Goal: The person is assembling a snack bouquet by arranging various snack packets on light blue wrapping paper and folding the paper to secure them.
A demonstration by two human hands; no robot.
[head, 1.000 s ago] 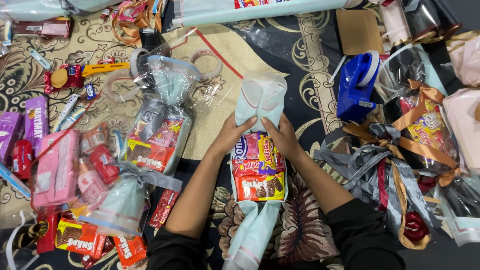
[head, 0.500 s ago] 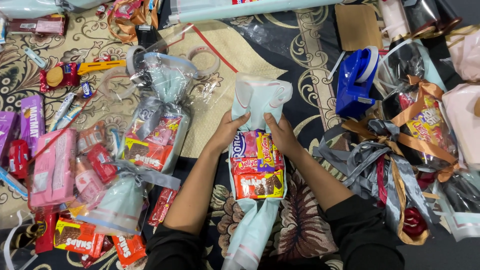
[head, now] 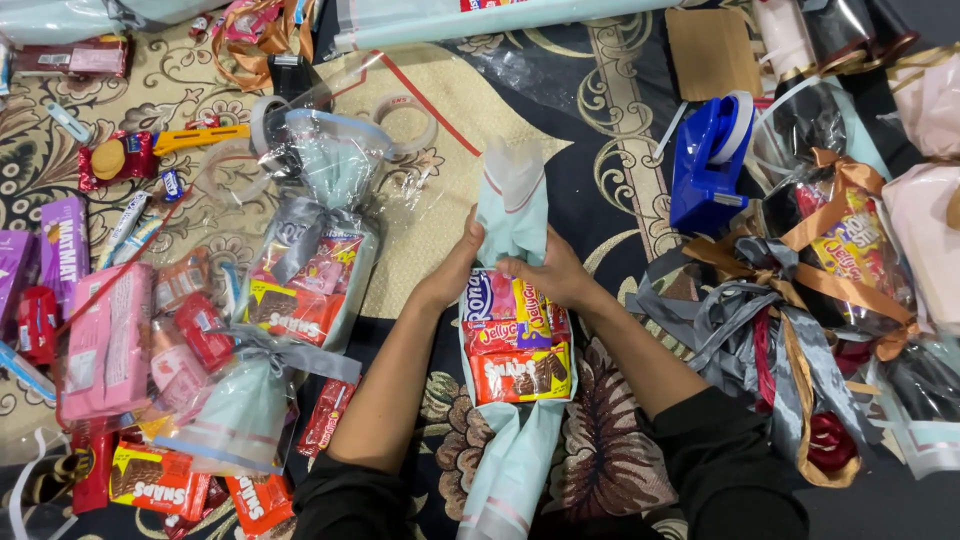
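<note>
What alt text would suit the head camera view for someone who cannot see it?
Seen from above, a left hand and right hand pinch pale blue wrapping around a snack bundle on a patterned carpet. Finished bundles, loose sweets and a blue tape dispenser surround it.

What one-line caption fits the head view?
Both hands, left hand and right hand, gather pale-blue wrapping above a snack bundle on a patterned carpet.

Both forearms reach forward, dark sleeves pushed to elbows. Left hand (head: 455, 268) and right hand (head: 548, 272) close together, fingers curled in pinching grip, thumbs inward.
</note>
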